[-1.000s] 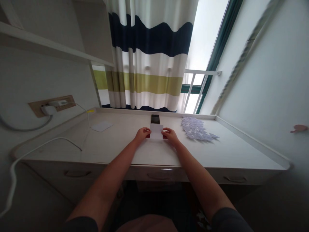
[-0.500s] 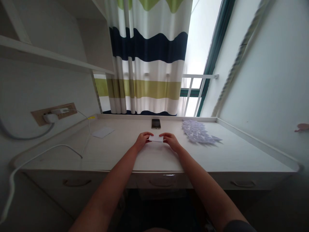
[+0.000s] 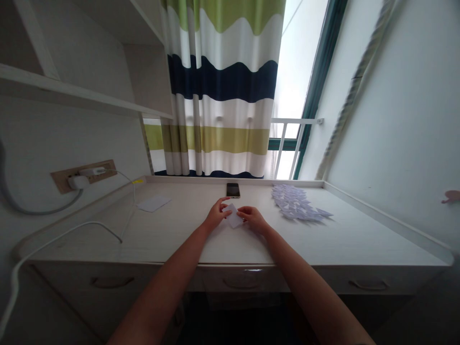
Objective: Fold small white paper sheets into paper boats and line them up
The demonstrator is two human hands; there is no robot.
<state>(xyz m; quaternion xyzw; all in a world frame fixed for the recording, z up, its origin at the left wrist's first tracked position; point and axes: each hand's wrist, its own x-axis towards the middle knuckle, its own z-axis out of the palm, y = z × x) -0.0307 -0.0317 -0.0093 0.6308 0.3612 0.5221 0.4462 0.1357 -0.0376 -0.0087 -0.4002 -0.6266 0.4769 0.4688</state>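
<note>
A small piece of white paper (image 3: 234, 220) is held over the middle of the table (image 3: 172, 239), turned so that one corner points towards the person. Whether its lower corner touches the tabletop cannot be told. The left hand (image 3: 216, 214) has its left side, thumb and fingers closed to a pinch, with the index finger reaching out above the paper. The right hand (image 3: 253, 219) pinches the right side in the same way, thumb and fingertips close together with the paper between them. Both forearms reach in from the near edge of the table.

Just beyond the hands, a dark-screened phone (image 3: 233, 190) lies flat on the table. To the right, well apart from the paper, is a spread of many folded white paper pieces (image 3: 293, 202), overlapping and pointed at their edges. On the left side lies flat white paper (image 3: 154, 203), near a thin white cable (image 3: 134, 192). A yellow strip (image 3: 137, 181) sits at the table's far left.

On the left wall, two plugs are in a wooden-coloured socket plate (image 3: 58, 182), below a white shelf (image 3: 82, 98). Behind the table hangs a curtain (image 3: 223, 79) striped in green, white and navy, with a window (image 3: 300, 62) and white railing (image 3: 296, 120) to its right.
</note>
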